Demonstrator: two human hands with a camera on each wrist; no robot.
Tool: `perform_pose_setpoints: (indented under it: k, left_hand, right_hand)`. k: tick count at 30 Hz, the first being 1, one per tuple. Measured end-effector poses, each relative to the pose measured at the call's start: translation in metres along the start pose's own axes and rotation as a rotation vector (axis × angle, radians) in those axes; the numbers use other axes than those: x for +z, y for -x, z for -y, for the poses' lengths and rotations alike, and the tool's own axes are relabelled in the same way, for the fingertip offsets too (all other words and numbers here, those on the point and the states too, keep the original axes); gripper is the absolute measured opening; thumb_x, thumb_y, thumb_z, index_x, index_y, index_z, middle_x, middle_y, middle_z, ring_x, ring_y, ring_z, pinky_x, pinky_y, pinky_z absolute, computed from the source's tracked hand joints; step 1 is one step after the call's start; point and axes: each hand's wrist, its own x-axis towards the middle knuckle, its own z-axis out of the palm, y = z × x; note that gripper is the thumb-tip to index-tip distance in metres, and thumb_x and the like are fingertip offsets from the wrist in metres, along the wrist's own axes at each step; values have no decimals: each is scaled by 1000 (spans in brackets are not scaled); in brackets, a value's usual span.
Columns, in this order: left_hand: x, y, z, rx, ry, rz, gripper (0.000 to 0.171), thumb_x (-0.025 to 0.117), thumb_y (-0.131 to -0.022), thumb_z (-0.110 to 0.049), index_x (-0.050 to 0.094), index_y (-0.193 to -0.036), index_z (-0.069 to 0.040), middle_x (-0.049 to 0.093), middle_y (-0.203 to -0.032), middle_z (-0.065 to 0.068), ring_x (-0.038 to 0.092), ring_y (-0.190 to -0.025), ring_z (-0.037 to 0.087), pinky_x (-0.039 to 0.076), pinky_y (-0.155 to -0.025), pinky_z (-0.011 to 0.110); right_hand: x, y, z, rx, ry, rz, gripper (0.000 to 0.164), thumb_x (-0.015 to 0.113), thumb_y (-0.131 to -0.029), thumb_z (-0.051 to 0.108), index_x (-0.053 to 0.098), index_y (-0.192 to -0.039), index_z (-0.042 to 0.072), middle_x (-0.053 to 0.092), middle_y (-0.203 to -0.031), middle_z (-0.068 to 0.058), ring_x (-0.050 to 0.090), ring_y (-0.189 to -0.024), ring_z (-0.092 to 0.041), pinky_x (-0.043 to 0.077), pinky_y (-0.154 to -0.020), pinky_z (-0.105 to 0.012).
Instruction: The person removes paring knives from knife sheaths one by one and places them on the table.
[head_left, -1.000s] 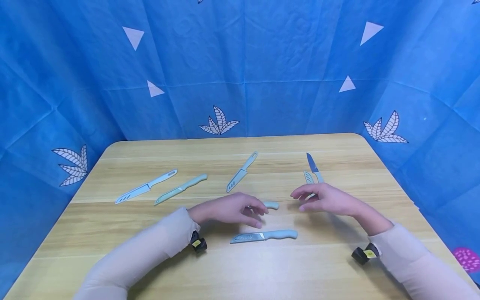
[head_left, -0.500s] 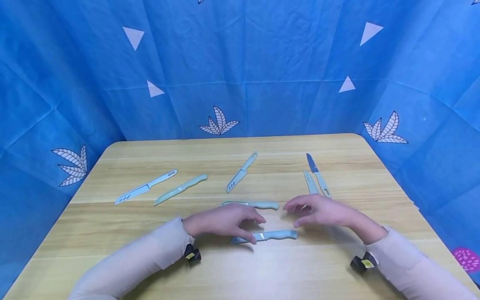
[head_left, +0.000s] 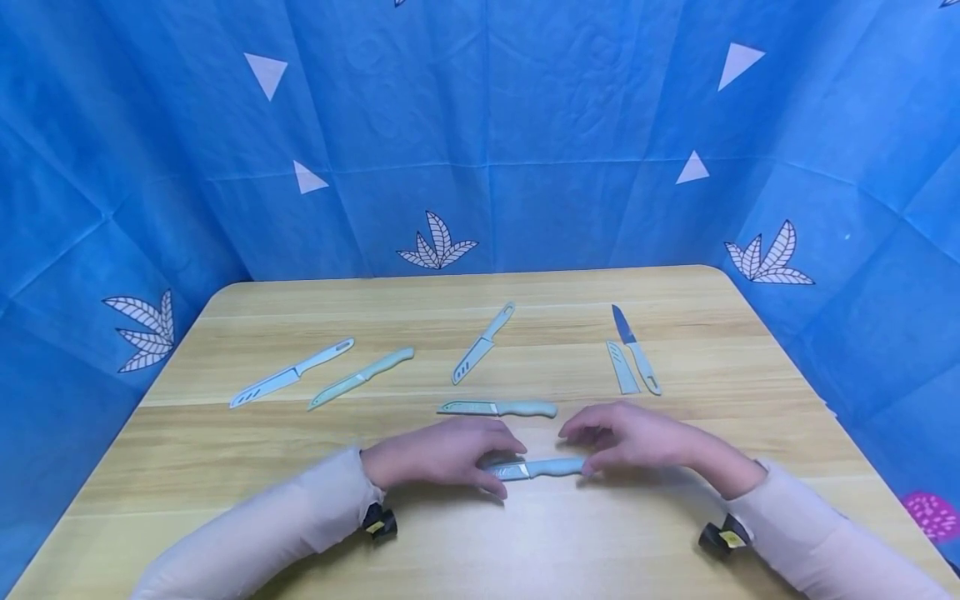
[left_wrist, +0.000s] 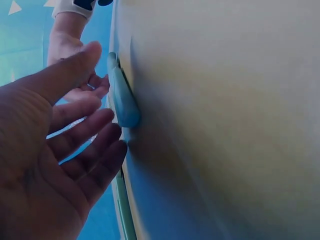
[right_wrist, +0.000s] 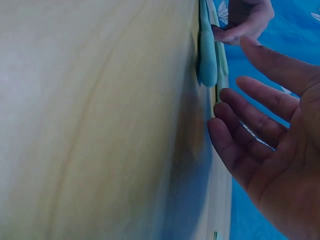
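From the head, shows a pale-blue, plastic-looking knife (head_left: 555,467) lying flat on the light wooden table (head_left: 540,546), between the left hand (head_left: 457,452) at the blade end and the right hand (head_left: 637,436) at the handle end. Could skid into the pale-green knife (head_left: 527,408) behind, if bumped. Looks smooth, tip hidden. From the left wrist, shows fingers wide, holding nothing. From the right wrist, shows wide, loose fingers near the round handle; cannot tell if touching.

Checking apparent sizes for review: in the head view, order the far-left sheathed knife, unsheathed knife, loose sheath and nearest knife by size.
Far-left sheathed knife
Unsheathed knife
Loose sheath
Not ranked: nearest knife, partly hidden by the left hand.
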Motion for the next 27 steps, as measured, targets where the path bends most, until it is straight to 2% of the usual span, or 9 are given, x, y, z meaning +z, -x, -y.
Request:
perform_pose_setpoints:
  k: [10,16,27]
  left_hand:
    - [6,2,-6,-3,-113,-8,47,75,-86,-41,66,-123,-13,60,-103,-9,50,-87,1,46,-81,12]
    - [7,3,-9,-17,-159,-8,43,76,-85,-39,68,-120,-14,58,-98,-10,48,-83,1,45,-77,11]
    - [9,2,-10,-25,-179,-30,28,73,-90,-29,71,-113,-14,60,-96,-9,52,-83,0,47,-77,12]
  right_hand:
    - [10,-3,4,-19,4,25,42,78,-84,33,66,-121,16,66,-109,7,63,-97,-13,56,-87,-28]
    - [12,-5,6,-18,45,26,35,78,-84,32,69,-115,20,66,-101,10,63,-90,-11,56,-82,-27]
    - [16,-7,8,6,151,10,21,79,-83,25,70,-103,25,60,-91,14,56,-79,-6,53,-69,-23]
